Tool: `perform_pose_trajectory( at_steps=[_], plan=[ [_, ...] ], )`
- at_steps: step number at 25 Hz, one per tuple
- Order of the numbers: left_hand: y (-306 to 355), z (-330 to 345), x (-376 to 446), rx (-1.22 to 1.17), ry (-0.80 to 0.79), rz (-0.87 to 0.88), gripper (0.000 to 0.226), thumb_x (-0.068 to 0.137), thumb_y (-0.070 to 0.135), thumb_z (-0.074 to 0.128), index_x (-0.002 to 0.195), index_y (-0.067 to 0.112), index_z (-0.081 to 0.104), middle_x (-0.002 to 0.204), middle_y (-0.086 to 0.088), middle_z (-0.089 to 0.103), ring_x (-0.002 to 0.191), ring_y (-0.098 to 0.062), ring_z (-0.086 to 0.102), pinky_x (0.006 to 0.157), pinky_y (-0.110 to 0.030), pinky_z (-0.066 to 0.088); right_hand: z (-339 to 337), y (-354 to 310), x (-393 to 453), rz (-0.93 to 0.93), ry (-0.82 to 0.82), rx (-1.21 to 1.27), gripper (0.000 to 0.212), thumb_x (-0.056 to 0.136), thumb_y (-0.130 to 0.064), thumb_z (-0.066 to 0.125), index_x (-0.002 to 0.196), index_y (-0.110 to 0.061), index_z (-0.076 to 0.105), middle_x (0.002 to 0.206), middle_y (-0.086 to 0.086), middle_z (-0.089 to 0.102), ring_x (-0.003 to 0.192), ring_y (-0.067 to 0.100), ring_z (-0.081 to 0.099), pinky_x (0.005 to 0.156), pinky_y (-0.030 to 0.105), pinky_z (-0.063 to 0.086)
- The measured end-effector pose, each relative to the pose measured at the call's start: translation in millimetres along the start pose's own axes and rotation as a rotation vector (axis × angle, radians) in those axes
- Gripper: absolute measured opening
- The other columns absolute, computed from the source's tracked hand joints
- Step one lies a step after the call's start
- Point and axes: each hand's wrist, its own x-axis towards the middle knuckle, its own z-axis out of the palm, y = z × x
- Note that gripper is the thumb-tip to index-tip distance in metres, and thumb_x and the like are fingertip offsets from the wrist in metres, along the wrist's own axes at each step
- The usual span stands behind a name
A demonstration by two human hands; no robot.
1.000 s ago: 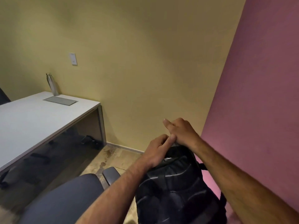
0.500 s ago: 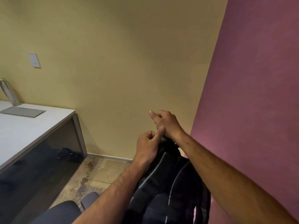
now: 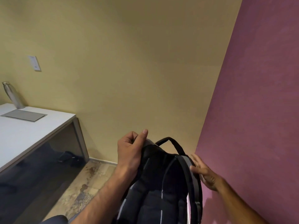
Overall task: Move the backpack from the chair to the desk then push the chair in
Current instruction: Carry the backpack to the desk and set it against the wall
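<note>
A black backpack with thin pale stripes hangs upright at the bottom centre, its carry loop standing up at the top. My left hand is shut on the backpack's top left edge. My right hand is spread, its fingers resting flat against the backpack's right side strap. The white desk stands at the left, apart from the backpack. Only a sliver of the dark chair shows at the bottom edge.
A steel bottle and a grey flat panel sit at the desk's far end by the yellow wall. A pink wall stands close on the right. Dark things lie on the floor under the desk.
My right hand has let go of the backpack's top and dropped to its right side, fingers spread. The left hand keeps its hold. The view has swung up and left; less chair shows.
</note>
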Motion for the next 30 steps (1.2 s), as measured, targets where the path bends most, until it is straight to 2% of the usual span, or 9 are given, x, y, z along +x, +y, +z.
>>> perform_pose_trajectory(
  at_steps=[6, 9, 12, 16, 20, 23, 26, 27, 30],
  plan=[
    [26.8, 17.0, 31.7, -0.007, -0.011, 0.097, 0.049, 0.096, 0.025, 0.072, 0.055, 0.022, 0.045, 0.048, 0.007, 0.047, 0.046, -0.012, 0.044, 0.051, -0.026, 0.04, -9.4, -1.9, 52.0, 0.03, -0.019, -0.029, 0.104, 0.026, -0.03, 0.107, 0.121, -0.012, 0.069, 0.117, 0.014, 0.076, 0.117, 0.033, 0.065, 0.097, 0.047, 0.055],
    [31.7, 7.0, 41.0, -0.033, -0.013, 0.074, 0.048, 0.09, 0.034, 0.076, 0.057, 0.021, 0.045, 0.056, -0.007, 0.042, 0.055, -0.022, 0.039, 0.059, -0.033, 0.037, 11.5, -2.3, 66.1, 0.026, 0.113, -0.024, 0.072, 0.03, -0.015, 0.101, 0.098, -0.012, 0.078, 0.099, 0.01, 0.081, 0.101, 0.027, 0.072, 0.077, 0.033, 0.056],
    [34.0, -17.4, 55.4, -0.002, 0.016, 0.073, 0.046, 0.084, 0.038, 0.077, 0.059, 0.017, 0.044, 0.062, -0.008, 0.033, 0.061, -0.026, 0.029, 0.059, -0.037, 0.031, 40.2, -10.3, 72.9, -0.056, 0.16, 0.117, 0.053, 0.044, -0.004, 0.093, 0.095, -0.012, 0.08, 0.098, 0.012, 0.081, 0.094, 0.027, 0.077, 0.075, 0.034, 0.059],
    [28.6, -66.8, 62.6, 0.116, -0.041, -0.056, 0.042, 0.078, 0.042, 0.082, 0.06, 0.013, 0.058, 0.052, 0.006, 0.05, 0.046, -0.009, 0.044, 0.044, -0.019, 0.037, 81.0, -36.3, 78.1, -0.216, 0.151, 0.217, 0.06, 0.044, 0.002, 0.09, 0.102, 0.0, 0.074, 0.098, 0.017, 0.08, 0.094, 0.037, 0.076, 0.077, 0.041, 0.061],
    [17.5, -119.6, 63.9, 0.288, -0.196, -0.403, 0.056, 0.073, 0.066, 0.08, 0.089, 0.012, 0.081, 0.075, -0.004, 0.076, 0.063, -0.017, 0.07, 0.057, -0.026, 0.05, 109.9, -63.2, 74.1, -0.377, 0.145, 0.119, 0.056, 0.043, 0.008, 0.091, 0.094, -0.005, 0.074, 0.092, 0.012, 0.081, 0.085, 0.03, 0.078, 0.071, 0.04, 0.065],
    [-6.9, -124.6, 64.9, 0.517, -0.182, -0.355, 0.068, 0.059, 0.084, 0.077, 0.085, 0.022, 0.071, 0.08, 0.005, 0.071, 0.071, -0.012, 0.067, 0.065, -0.029, 0.05, 102.3, -86.0, 70.3, -0.463, 0.142, 0.111, 0.055, 0.044, 0.017, 0.089, 0.091, -0.006, 0.074, 0.089, 0.011, 0.081, 0.082, 0.029, 0.078, 0.07, 0.037, 0.065],
    [-37.5, -104.0, 72.7, 0.576, -0.116, -0.286, 0.101, 0.054, 0.076, 0.084, 0.134, 0.025, 0.048, 0.128, 0.009, 0.054, 0.115, -0.012, 0.055, 0.096, -0.037, 0.052, 82.0, -110.3, 71.1, -0.559, 0.085, 0.129, 0.057, 0.04, 0.009, 0.087, 0.093, -0.003, 0.074, 0.092, 0.013, 0.081, 0.085, 0.029, 0.078, 0.071, 0.036, 0.065],
    [-43.5, -97.0, 78.3, 0.533, -0.139, -0.283, 0.104, 0.058, 0.067, 0.087, 0.142, 0.028, 0.039, 0.134, 0.013, 0.046, 0.12, -0.008, 0.05, 0.099, -0.031, 0.05, 74.3, -118.6, 73.0, -0.585, 0.055, 0.141, 0.056, 0.04, 0.008, 0.087, 0.093, -0.004, 0.075, 0.093, 0.012, 0.081, 0.086, 0.029, 0.078, 0.071, 0.036, 0.065],
    [-50.1, -78.3, 95.2, 0.377, -0.185, -0.285, 0.088, 0.053, 0.054, 0.091, 0.127, 0.045, 0.042, 0.126, 0.021, 0.054, 0.107, 0.003, 0.056, 0.079, -0.014, 0.047, 54.1, -140.2, 87.2, -0.639, -0.016, 0.15, 0.052, 0.041, 0.008, 0.086, 0.088, -0.013, 0.079, 0.093, 0.01, 0.081, 0.089, 0.028, 0.078, 0.07, 0.036, 0.065]
  ],
)
